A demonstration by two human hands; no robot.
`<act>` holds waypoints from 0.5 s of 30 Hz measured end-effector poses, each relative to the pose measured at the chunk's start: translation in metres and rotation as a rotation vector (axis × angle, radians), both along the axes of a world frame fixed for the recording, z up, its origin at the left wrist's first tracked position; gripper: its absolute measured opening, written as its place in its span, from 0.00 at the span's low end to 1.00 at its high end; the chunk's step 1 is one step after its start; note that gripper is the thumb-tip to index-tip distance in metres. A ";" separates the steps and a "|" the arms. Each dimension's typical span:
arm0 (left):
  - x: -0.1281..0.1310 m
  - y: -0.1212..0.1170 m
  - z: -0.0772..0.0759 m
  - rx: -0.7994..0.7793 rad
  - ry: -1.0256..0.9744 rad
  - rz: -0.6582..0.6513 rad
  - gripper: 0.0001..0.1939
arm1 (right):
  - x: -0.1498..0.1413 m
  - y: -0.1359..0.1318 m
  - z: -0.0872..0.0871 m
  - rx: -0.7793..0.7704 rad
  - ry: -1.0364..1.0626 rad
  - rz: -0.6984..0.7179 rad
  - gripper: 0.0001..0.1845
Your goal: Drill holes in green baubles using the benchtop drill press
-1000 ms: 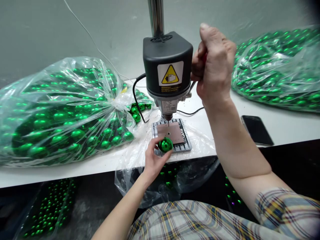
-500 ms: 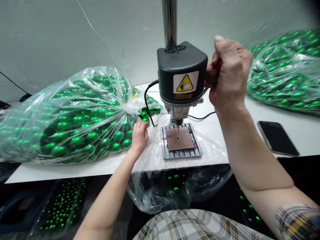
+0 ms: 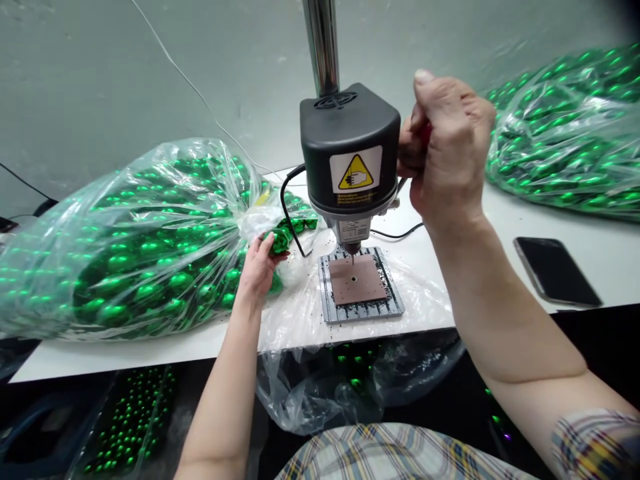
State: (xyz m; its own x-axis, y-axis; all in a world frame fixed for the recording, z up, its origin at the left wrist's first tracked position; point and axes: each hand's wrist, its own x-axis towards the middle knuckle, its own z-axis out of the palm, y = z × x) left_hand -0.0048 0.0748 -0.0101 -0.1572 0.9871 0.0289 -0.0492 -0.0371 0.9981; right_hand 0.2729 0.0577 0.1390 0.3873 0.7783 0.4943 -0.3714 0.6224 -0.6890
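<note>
My left hand (image 3: 257, 265) is at the gathered neck of a clear plastic bag (image 3: 145, 260) full of shiny green balls. Its fingers are closed around a shiny green ball (image 3: 281, 241) beside the neck. My right hand (image 3: 453, 143) grips the lever of a small drill press (image 3: 353, 133), a bit of the red knob (image 3: 425, 135) showing between its fingers. Below the chuck, the thin drill bit (image 3: 353, 259) points down at a brown board (image 3: 367, 283) with a small hole. The board lies on a grey slotted base plate (image 3: 327, 308) strewn with dark specks.
A second clear bag of green balls (image 3: 575, 147) lies at the right. A phone (image 3: 557, 270) rests near the table's front edge. Clear plastic film (image 3: 295, 320) drapes over that edge. A container of green balls (image 3: 133, 420) stands below, at the left.
My left hand has shifted left and turned, and the green ball now shows in its fingers. My right hand stays on the lever. The whole view has shifted slightly.
</note>
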 end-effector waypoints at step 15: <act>0.087 -0.075 -0.052 -0.070 -0.114 -0.025 0.32 | 0.000 -0.001 0.001 -0.046 -0.133 -0.055 0.35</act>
State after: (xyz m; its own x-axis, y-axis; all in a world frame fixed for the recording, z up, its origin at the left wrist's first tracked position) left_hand 0.0824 -0.0004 -0.0623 -0.1313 0.9897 -0.0569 -0.1624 0.0352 0.9861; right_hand 0.2731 0.0564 0.1404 0.3637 0.7805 0.5085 -0.2411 0.6062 -0.7579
